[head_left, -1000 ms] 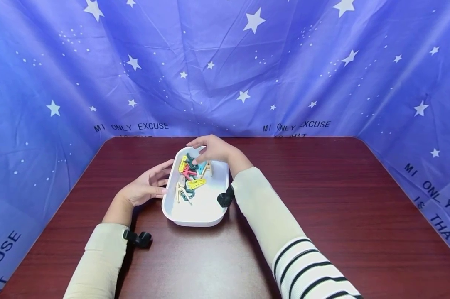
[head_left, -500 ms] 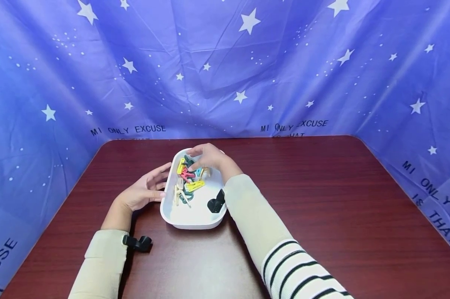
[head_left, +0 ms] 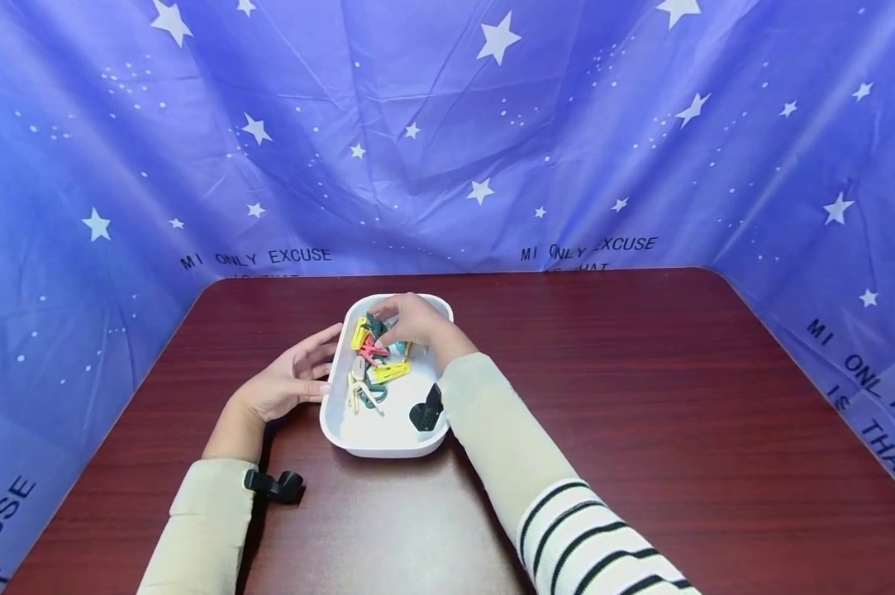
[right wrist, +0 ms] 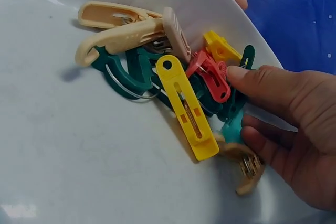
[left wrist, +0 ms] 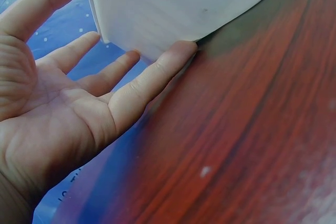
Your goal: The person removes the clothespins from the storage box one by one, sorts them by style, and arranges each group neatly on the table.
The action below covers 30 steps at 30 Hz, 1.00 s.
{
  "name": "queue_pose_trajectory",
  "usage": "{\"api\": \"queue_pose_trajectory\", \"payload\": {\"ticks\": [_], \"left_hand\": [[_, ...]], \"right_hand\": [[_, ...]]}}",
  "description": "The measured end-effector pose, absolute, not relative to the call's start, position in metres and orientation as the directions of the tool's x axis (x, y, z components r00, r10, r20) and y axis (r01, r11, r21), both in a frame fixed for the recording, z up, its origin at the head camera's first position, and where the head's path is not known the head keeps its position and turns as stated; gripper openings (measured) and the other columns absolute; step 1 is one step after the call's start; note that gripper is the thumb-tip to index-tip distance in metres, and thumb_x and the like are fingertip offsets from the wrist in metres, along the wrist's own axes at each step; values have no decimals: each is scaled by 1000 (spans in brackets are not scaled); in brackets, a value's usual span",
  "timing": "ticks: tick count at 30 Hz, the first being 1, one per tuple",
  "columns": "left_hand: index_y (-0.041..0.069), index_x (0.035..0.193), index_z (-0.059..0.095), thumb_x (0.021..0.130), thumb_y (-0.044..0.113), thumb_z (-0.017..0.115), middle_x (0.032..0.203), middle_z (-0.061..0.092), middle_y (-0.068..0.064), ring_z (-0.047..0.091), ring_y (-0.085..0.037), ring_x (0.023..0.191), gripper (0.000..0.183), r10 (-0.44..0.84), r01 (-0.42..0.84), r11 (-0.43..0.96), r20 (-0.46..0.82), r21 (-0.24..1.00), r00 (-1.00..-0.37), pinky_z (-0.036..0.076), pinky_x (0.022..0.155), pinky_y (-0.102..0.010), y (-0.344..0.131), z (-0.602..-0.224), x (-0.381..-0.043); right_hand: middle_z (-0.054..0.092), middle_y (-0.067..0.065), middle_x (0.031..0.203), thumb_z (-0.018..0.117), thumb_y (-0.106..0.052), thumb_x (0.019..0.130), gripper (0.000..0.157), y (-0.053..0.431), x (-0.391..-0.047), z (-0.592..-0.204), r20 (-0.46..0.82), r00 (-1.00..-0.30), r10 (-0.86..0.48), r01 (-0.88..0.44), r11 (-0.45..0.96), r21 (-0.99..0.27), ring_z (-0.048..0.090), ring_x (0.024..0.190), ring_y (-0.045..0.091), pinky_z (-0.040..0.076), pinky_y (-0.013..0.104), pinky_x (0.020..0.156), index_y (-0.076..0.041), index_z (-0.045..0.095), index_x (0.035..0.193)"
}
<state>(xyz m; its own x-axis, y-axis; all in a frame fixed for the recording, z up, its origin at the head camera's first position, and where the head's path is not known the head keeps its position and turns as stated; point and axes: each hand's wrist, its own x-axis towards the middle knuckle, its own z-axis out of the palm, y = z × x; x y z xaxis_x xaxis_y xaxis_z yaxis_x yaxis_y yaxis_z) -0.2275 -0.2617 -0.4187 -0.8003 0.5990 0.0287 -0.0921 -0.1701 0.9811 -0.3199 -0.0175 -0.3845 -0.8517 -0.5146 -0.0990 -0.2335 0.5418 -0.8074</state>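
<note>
A white tray (head_left: 365,438) holds clothes pegs in several colours. In the head view my left hand (head_left: 287,380) rests its thumb and fingertips on the tray's left outer wall (left wrist: 157,14), fingers spread. My right hand (head_left: 415,322) reaches into the tray's far part. Its thumb touches the pile at a red clothes peg (right wrist: 212,77) and a dark green peg (right wrist: 234,103). The other fingers bend near a teal peg (right wrist: 232,129), partly hidden. A yellow peg (right wrist: 186,108) lies nearby, with beige pegs (right wrist: 121,35) to its upper left in the right wrist view.
The tray stands on a reddish-brown wooden table (head_left: 640,397). A blue curtain with white stars (head_left: 447,124) hangs behind and at both sides. Black camera mounts (head_left: 276,486) are strapped to both wrists.
My right hand has come down and nearer, lower into the tray over the pegs. The left hand stays at the tray's wall. The head view has shifted slightly.
</note>
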Motion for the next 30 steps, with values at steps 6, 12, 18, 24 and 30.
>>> {"api": "queue_pose_trajectory", "payload": {"ticks": [6, 12, 18, 24, 30], "left_hand": [[11, 157, 10, 85, -14, 61, 153, 18, -27, 49, -26, 124, 92, 610, -70, -188, 60, 980, -790, 54, 85, -43, -263, -421, -228], [10, 157, 10, 85, -12, 64, 152, 19, -27, 49, -28, 124, 93, 613, -67, -206, 76, 976, -786, 54, 85, -42, -263, -420, -228], [11, 157, 10, 85, -12, 63, 152, 19, -26, 49, -27, 125, 93, 611, -77, -204, 65, 976, -789, 54, 86, -42, -262, -420, -228], [12, 158, 11, 85, -12, 63, 151, 22, -25, 50, -26, 123, 93, 610, -75, -208, 70, 975, -790, 54, 86, -42, -263, -421, -228], [10, 157, 11, 84, -13, 63, 151, 21, -27, 49, -26, 124, 92, 606, -56, -194, 75, 979, -792, 53, 88, -40, -262, -424, -228]], "right_hand": [[66, 4, 124, 83, -6, 76, 63, -21, -320, -388, -109, -838, -534, -260, 567, -782, 56, 118, 18, 42, 27, 101, -14, 59, 134], [66, 2, 120, 83, -13, 79, 55, -22, -321, -388, -101, -847, -522, -304, 631, -714, 57, 116, 16, 40, 29, 103, -15, 63, 130], [67, 1, 119, 81, -15, 81, 48, -21, -320, -387, -104, -847, -521, -318, 653, -687, 56, 116, 17, 38, 31, 106, -16, 65, 127], [67, -2, 118, 82, -19, 81, 46, -19, -318, -383, -69, -847, -527, -344, 643, -685, 57, 113, 15, 41, 28, 101, -17, 67, 125], [68, -3, 116, 82, -18, 81, 45, -14, -314, -375, -60, -854, -517, -351, 657, -667, 58, 110, 15, 45, 28, 97, -17, 69, 124]]}}
